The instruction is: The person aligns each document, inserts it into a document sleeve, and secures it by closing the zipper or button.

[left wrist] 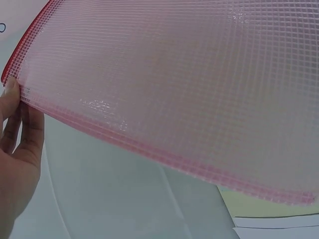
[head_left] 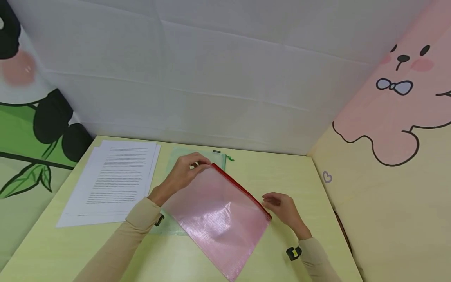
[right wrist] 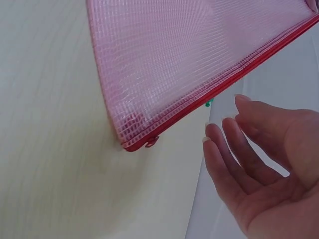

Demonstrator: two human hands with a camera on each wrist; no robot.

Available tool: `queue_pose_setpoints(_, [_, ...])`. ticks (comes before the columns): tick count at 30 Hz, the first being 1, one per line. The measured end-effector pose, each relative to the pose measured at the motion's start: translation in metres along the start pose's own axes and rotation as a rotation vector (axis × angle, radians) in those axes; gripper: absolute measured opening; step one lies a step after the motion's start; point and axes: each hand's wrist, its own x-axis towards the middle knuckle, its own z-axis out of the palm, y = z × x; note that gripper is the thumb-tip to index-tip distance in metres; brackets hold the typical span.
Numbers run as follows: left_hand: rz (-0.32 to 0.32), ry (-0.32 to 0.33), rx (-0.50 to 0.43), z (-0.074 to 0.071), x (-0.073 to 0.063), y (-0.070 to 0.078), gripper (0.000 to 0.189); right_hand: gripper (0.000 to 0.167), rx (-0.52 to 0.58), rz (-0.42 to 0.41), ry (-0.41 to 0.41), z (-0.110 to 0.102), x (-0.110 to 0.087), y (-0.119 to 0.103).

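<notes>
A pink mesh zipper pouch (head_left: 215,219) with a red zipper edge hangs tilted over the table. My left hand (head_left: 184,172) pinches its upper corner between thumb and fingers, at one end of the zipper, as the left wrist view also shows. Beside the zipper's lower end is my right hand (head_left: 282,207), its fingers loosely bent and holding nothing. In the right wrist view a small red zipper pull (right wrist: 152,142) sits near the pouch's corner, apart from the fingertips (right wrist: 207,140). Partly hidden behind the pink pouch, a green pouch (head_left: 177,154) lies on the table.
Printed paper sheets (head_left: 119,172) lie stacked at the left of the pale yellow table (head_left: 296,172). A green zipper pull (head_left: 230,158) pokes out at the green pouch's far corner. White sheeting (head_left: 229,78) stands behind the table, and a wall with a cartoon bear (head_left: 405,109) on the right.
</notes>
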Motion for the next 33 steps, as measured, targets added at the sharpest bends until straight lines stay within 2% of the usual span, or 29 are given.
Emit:
queue_pose_setpoints(6, [0.037,-0.002,-0.023,0.003,0.001,0.001,0.015,0.027,0.006,-0.03,0.001,0.006,0.013,-0.011])
queue_pose_setpoints(12, [0.018,-0.012,-0.031,0.005,0.001,0.0,0.014,0.034,0.075,-0.028,-0.03,0.013,0.024,-0.026])
queue_pose_setpoints(18, [0.027,-0.015,-0.027,0.006,0.002,0.001,0.013,0.038,0.121,-0.089,-0.078,0.02,0.036,-0.037])
queue_pose_setpoints(24, [0.032,-0.018,-0.028,0.006,0.002,0.002,0.013,0.035,0.094,-0.151,-0.113,0.024,0.043,-0.043])
queue_pose_setpoints(33, [0.047,0.024,0.04,0.008,0.002,0.002,0.013,0.019,0.023,-0.154,-0.116,0.026,0.044,-0.045])
